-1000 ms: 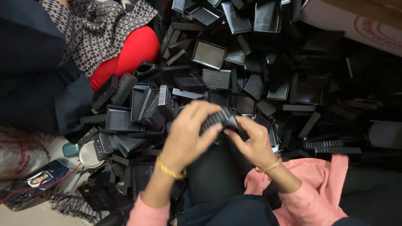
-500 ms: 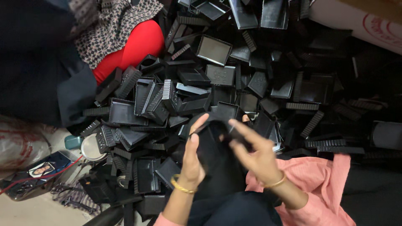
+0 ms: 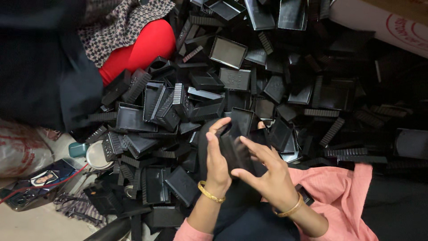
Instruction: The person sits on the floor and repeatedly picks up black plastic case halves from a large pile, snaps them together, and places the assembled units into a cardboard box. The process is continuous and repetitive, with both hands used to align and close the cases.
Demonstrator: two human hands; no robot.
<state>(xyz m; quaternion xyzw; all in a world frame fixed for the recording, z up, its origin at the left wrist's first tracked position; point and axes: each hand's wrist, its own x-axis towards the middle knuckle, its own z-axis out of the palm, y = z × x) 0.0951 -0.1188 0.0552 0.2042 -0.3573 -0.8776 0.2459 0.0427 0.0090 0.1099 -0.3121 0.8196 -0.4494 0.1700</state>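
Observation:
My left hand [image 3: 217,160] and my right hand [image 3: 266,173] meet low in the middle of the head view, both on one black plastic casing piece [image 3: 238,149] held upright between them. Left fingers wrap its left edge. The right fingers press across its front face. Each wrist wears a gold bangle, and pink sleeves show below. A big heap of similar black plastic trays and ribbed parts [image 3: 232,80] spreads out just beyond my hands.
Another person sits at the upper left, with a red garment [image 3: 138,49] and a patterned cloth [image 3: 120,24]. A white sack [image 3: 20,149], a small round tin [image 3: 98,156] and cables lie at the left. A white carton [image 3: 388,24] stands at the top right.
My hands have drawn back toward me from the heap. The ribbed piece held a second ago is gone from them, and they now hold a flat black casing piece upright.

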